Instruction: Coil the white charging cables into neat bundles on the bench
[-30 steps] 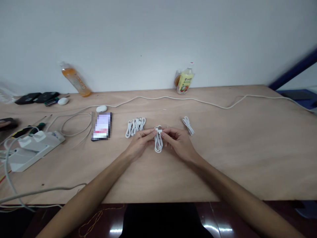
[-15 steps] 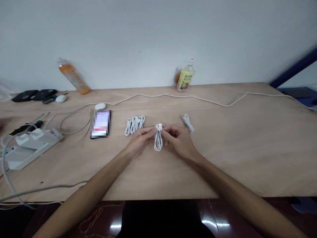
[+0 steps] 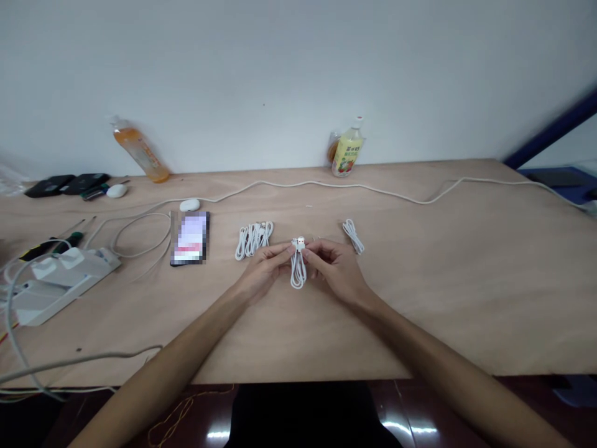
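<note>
Between my two hands is a coiled white USB cable [image 3: 298, 274], its plug end up and its loops hanging toward me. My left hand [image 3: 268, 266] pinches it near the plug from the left. From the right, the thumb and fingers of my right hand [image 3: 334, 264] grip the same spot; some of those fingers are curled out of sight. Just beyond my left hand lie several coiled white cables [image 3: 254, 239] side by side. One more coiled cable [image 3: 353, 236] rests on the wooden table [image 3: 448, 286] past my right hand.
Left of the cables are a phone [image 3: 190, 238], a white earbud case [image 3: 189, 205] and a white power strip [image 3: 69, 292] with screwdrivers [image 3: 69, 241] behind it. A long white cord [image 3: 364, 186] crosses the back. An orange bottle [image 3: 142, 152] and a yellow bottle [image 3: 347, 149] lean on the wall.
The whole view has shifted slightly, so the table sits a little lower. Both hands keep the same hold on the cable.
</note>
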